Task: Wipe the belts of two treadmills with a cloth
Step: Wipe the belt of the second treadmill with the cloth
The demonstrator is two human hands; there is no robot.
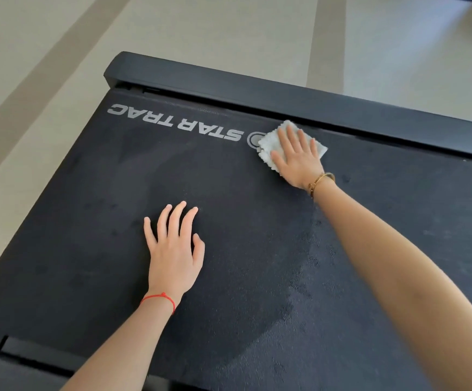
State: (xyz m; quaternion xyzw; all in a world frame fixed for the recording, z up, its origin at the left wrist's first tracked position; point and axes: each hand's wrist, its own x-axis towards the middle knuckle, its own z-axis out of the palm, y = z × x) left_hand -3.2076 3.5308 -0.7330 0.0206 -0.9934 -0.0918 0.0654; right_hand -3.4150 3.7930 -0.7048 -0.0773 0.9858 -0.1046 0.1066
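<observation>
Right hand [296, 158] flat, fingers straight, pressing white cloth [268, 149] onto treadmill belt [229, 210]; left hand [174, 249] flat on belt, holding nothing.

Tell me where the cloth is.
Head view: the white cloth lies flat under the right hand on the belt, beside the logo near the far rail.

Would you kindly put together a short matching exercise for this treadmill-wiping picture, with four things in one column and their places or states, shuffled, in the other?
Things:
1. white cloth
2. left hand
3. red string bracelet
4. STAR TRAC logo

Places or states:
A. printed on the belt, near its far edge
B. flat on the bare belt, fingers spread
C. pressed under the right hand
D. around the left wrist

Pairs: 1-C, 2-B, 3-D, 4-A
</observation>
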